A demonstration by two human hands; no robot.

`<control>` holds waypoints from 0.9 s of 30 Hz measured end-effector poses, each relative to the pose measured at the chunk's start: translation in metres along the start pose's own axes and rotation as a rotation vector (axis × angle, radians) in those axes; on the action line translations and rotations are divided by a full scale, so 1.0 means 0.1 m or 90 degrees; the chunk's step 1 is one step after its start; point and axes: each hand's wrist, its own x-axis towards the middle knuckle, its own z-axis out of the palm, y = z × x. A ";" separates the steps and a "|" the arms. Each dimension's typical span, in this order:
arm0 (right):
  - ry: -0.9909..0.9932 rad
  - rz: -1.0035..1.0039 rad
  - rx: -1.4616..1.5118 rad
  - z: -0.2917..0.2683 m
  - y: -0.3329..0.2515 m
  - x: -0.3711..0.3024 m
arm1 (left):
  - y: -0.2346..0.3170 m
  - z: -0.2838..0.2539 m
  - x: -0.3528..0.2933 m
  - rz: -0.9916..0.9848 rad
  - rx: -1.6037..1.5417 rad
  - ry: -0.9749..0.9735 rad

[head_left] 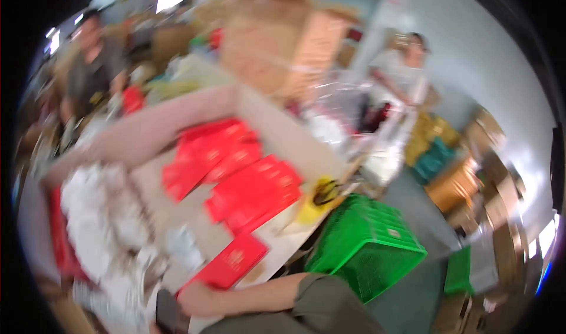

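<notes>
My right forearm crosses the lower edge from a dark olive sleeve, and my right hand [196, 300] is at its left end. Its fingers are blurred and mostly hidden. Right at the hand is a dark, rounded thing [168, 311] whose kind I cannot make out. Just above the hand, a red packet [236, 260] with a pale gold mark lies at the near edge of the table. Farther in are two spreads of red packets [254, 192], [209, 151]. My left hand is not in view.
A cardboard-sided table [159, 184] holds crumpled white material [100, 216] and a yellow roll or bag [318, 201]. A green plastic crate [377, 245] stands at its right. Two people, at far left [94, 69] and far right [401, 69], are nearby. Boxes [483, 134] line the wall.
</notes>
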 end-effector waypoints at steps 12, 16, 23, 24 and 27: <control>-0.053 0.162 0.159 -0.46 -0.07 -0.10 | 0.72 -0.39 0.21 0.010 0.290 -0.193; -0.032 0.098 0.203 -0.60 -0.24 -0.05 | 0.75 -0.48 0.38 0.213 0.245 -0.088; 0.057 -0.217 0.007 -0.48 0.27 0.69 | -0.29 -2.38 0.28 -0.362 0.565 0.211; 0.028 -0.230 -0.022 -0.46 0.28 0.78 | -0.41 -2.42 0.26 -0.361 0.564 0.217; 0.038 -0.263 -0.070 -0.52 0.23 0.75 | -0.59 -2.38 0.18 -0.221 0.588 0.226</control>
